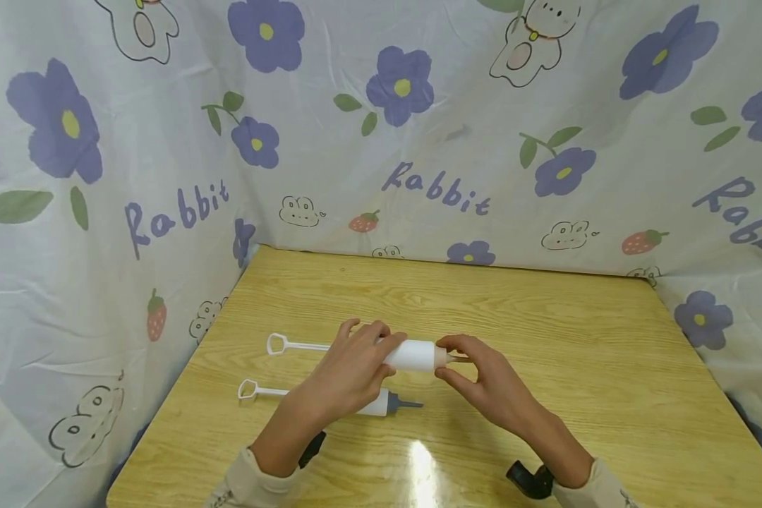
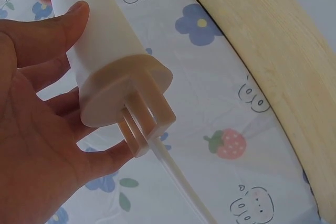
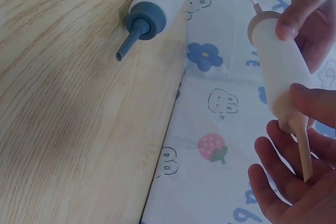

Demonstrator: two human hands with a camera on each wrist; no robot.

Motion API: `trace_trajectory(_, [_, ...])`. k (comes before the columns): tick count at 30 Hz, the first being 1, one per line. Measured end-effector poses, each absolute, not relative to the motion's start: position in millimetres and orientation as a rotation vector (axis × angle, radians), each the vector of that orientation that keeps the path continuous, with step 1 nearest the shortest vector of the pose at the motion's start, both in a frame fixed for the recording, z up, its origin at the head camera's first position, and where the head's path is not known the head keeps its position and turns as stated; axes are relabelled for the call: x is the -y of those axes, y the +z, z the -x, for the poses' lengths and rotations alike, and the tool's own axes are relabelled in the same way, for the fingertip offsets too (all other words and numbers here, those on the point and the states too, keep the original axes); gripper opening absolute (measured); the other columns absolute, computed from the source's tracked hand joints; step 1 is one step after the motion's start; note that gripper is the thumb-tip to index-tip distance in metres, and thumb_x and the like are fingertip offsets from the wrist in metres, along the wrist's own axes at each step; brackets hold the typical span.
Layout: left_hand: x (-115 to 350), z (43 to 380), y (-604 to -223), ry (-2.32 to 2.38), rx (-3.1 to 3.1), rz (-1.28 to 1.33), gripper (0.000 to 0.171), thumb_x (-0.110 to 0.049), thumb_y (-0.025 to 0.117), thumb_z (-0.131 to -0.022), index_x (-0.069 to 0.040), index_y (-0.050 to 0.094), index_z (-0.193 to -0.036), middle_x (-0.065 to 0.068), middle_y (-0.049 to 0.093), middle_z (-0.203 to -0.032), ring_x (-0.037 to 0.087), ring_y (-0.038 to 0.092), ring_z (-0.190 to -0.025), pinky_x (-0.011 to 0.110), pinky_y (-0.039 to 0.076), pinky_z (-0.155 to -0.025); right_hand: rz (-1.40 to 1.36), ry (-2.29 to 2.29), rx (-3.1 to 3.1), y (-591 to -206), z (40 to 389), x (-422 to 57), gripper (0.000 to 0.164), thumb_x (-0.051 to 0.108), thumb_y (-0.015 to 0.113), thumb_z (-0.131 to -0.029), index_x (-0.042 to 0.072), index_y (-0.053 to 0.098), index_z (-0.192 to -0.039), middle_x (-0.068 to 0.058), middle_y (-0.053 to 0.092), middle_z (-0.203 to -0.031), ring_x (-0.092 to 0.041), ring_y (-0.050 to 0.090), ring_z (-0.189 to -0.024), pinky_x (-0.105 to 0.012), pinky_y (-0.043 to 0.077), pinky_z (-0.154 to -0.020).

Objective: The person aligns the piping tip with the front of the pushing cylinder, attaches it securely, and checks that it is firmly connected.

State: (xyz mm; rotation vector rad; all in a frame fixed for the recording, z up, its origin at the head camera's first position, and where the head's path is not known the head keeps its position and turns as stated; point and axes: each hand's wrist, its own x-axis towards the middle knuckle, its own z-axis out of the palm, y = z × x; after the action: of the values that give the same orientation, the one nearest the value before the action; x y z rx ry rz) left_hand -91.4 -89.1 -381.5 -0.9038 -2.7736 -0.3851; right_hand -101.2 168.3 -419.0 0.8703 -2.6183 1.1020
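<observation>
My left hand (image 1: 355, 363) grips the white barrel of a large syringe (image 1: 415, 355) with a beige nozzle cap, held lengthwise above the table. Its beige rear flange (image 2: 100, 103) shows up close in the left wrist view, where a thin plunger rod (image 2: 181, 179) comes out of it. At the other end, my right hand (image 1: 492, 384) pinches the beige cap between thumb and fingers. The tapered nozzle (image 3: 303, 153) points out past them toward the right palm. A second white syringe (image 1: 376, 404) with a grey-blue cap lies nearer me, partly hidden by the left forearm.
The wooden table (image 1: 578, 339) carries both hands' work. White rod handles with loop ends stick out to the left, one loop (image 1: 248, 389) belonging to the grey-capped syringe. A patterned cloth (image 1: 330, 141) hangs behind the table and along its sides.
</observation>
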Motion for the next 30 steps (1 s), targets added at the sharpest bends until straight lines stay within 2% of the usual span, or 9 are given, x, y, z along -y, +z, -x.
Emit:
trace_trajectory(11, [89.4, 90.7, -379.9, -0.37, 2.766, 0.898, 0.046, -0.022, 0.077, -0.094, -0.015, 0.064, -0.138, 0.008, 0.066, -0.123, 0.028, 0.066, -0.115, 0.061, 0.04, -0.112, -0.86, 1.116, 2.629, -418.1, 100.4, -167.9, 0.042, 0.027, 0.074, -0.097, 0.017, 0.062, -0.136, 0.0, 0.067, -0.134, -0.021, 0.068, -0.119, -0.046, 0.059, -0.097])
trace_trajectory(21, [85.7, 90.2, -378.0, -0.328, 2.762, 0.903, 0.047, -0.019, 0.077, -0.094, -0.015, 0.063, -0.138, 0.008, 0.065, -0.121, 0.028, 0.065, -0.116, 0.062, 0.038, -0.114, -0.904, 1.064, 2.545, -419.6, 100.5, -170.1, 0.033, 0.021, 0.07, -0.099, 0.012, 0.066, -0.13, -0.004, 0.072, -0.126, -0.025, 0.071, -0.114, -0.047, 0.06, -0.092])
trace_trajectory(30, [82.9, 94.1, -379.0, -0.277, 2.739, 0.934, 0.045, -0.018, 0.077, -0.094, -0.013, 0.063, -0.137, 0.009, 0.066, -0.12, 0.03, 0.067, -0.113, 0.066, 0.038, -0.112, -0.829, 1.117, 2.604, -420.1, 102.7, -171.4, 0.033, 0.026, 0.07, -0.099, 0.015, 0.067, -0.13, -0.002, 0.073, -0.125, -0.024, 0.073, -0.111, -0.049, 0.06, -0.091])
